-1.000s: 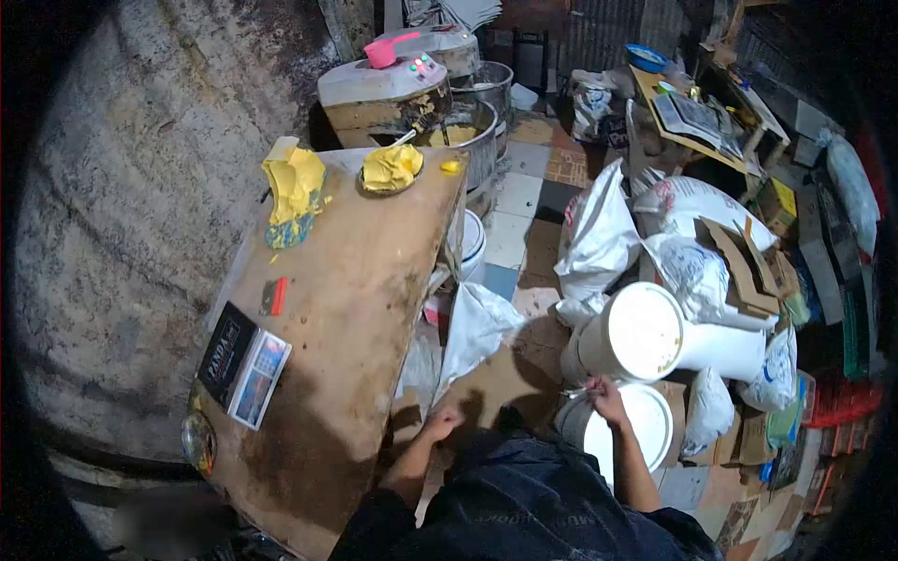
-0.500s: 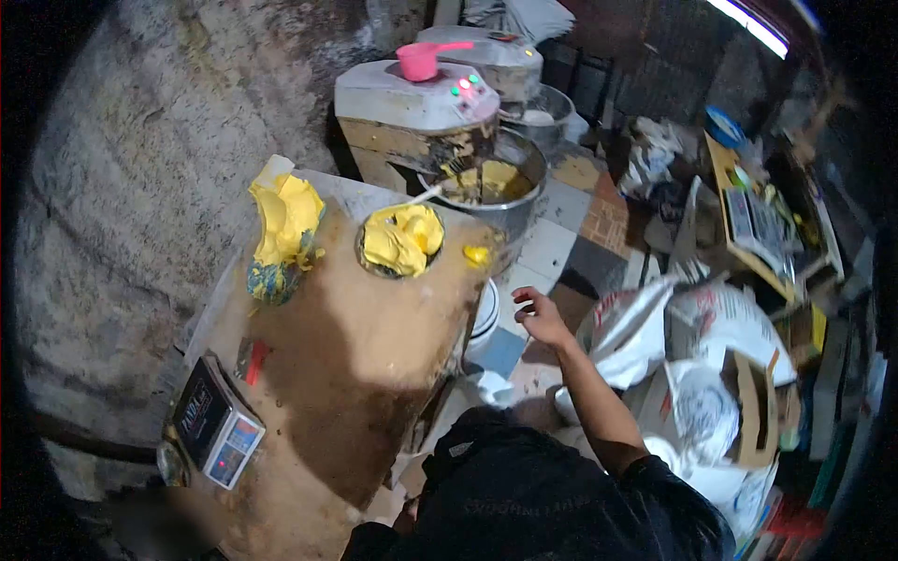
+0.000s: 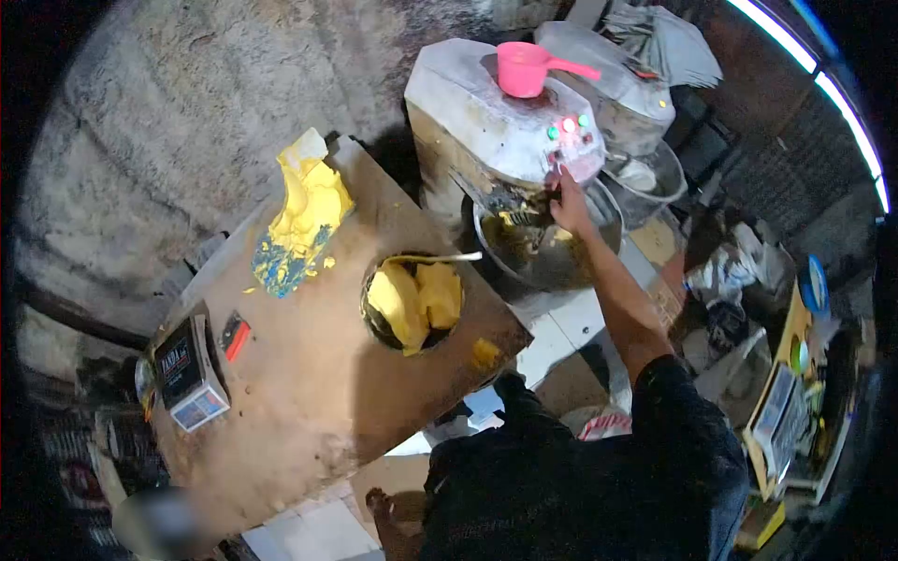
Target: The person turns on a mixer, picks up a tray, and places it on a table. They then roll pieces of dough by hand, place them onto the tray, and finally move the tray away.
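My right hand (image 3: 568, 208) reaches out to the front of a white-topped mixing machine (image 3: 458, 79), its index finger extended up to the buttons below the lit green and red lamps. Nothing shows in its grasp. Just under the hand is the machine's metal bowl (image 3: 610, 220), with yellow residue inside. My left hand (image 3: 379, 505) hangs low beside the table's near edge, small and dark, its fingers not clear. On the wooden table (image 3: 309, 393) stands a bowl of thick yellow cream (image 3: 398, 304) with a pale-handled tool across its rim.
A heap of yellow cream (image 3: 304, 206) on blue-flecked wrapping lies at the table's back. A scale (image 3: 192, 374) and a red-and-black tool (image 3: 236, 337) are at the left. A pink dipper (image 3: 522, 70) rests on the machine; a second machine (image 3: 608, 84) stands behind.
My right hand has moved forward from beside the table to the machine's button panel. The view has shifted closer to the machine, and my left hand now shows more.
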The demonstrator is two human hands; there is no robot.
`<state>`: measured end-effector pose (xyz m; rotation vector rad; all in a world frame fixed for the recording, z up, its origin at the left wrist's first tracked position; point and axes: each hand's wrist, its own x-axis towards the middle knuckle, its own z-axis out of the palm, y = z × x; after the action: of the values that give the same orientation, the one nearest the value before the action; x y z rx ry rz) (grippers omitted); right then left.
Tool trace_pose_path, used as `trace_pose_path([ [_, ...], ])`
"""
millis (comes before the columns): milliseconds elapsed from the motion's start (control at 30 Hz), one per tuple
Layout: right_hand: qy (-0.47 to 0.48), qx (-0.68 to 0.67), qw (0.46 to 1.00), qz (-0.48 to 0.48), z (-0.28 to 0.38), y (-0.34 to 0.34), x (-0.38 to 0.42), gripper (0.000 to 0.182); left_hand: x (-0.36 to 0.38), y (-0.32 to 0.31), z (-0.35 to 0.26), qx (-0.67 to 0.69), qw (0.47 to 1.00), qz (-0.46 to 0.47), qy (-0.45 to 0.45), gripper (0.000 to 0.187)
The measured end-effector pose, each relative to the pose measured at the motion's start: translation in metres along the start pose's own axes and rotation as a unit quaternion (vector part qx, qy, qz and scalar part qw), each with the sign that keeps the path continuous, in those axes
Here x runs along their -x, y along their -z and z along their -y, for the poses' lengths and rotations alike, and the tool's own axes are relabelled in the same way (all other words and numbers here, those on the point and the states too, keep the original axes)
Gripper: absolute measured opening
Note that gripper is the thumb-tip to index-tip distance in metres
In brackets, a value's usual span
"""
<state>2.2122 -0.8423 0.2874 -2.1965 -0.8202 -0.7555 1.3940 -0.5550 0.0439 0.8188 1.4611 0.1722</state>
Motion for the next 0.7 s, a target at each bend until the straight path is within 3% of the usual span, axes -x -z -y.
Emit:
trace_pose_path([
  [100, -0.077, 0.013, 0.988, 0.130, -0.010, -0.002, -0.025, 0.043, 0.079, -0.040, 0.037, -0.045, 0.997, -0.029, 0.063, 0.037],
  [167, -0.034, 0.109, 0.985, 0.126, -0.009, -0.009, -0.020, 0.046, 0.113, -0.065, 0.060, -0.065, 0.994, -0.031, 0.087, 0.038],
  [267, -0.046, 0.057, 0.987, 0.145, -0.019, -0.003, -0.028, 0.042, 0.138, -0.101, 0.073, -0.080, 0.991, -0.027, 0.106, 0.038],
  [300, -0.047, 0.058, 0.986, 0.147, -0.029, 0.002, -0.030, 0.042, 0.142, -0.113, 0.074, -0.083, 0.991, -0.027, 0.104, 0.038],
  [367, -0.146, -0.017, 0.985, 0.095, -0.055, 0.010, -0.040, 0.042, 0.150, -0.125, 0.074, -0.087, 0.991, -0.030, 0.098, 0.039],
  [467, -0.183, 0.058, 0.981, 0.033, -0.112, 0.004, -0.053, 0.073, 0.158, -0.131, 0.076, -0.093, 0.991, -0.033, 0.091, 0.039],
  [533, -0.216, 0.024, 0.975, 0.052, -0.126, 0.001, -0.061, 0.073, 0.158, -0.129, 0.079, -0.097, 0.991, -0.035, 0.091, 0.040],
  [600, -0.269, 0.008, 0.962, 0.040, -0.132, -0.005, -0.063, 0.055, 0.159, -0.122, 0.086, -0.098, 0.990, -0.037, 0.090, 0.040],
  [700, -0.267, 0.069, 0.958, 0.080, -0.131, -0.001, -0.068, 0.041, 0.154, -0.104, 0.092, -0.087, 0.992, -0.045, 0.076, 0.041],
])
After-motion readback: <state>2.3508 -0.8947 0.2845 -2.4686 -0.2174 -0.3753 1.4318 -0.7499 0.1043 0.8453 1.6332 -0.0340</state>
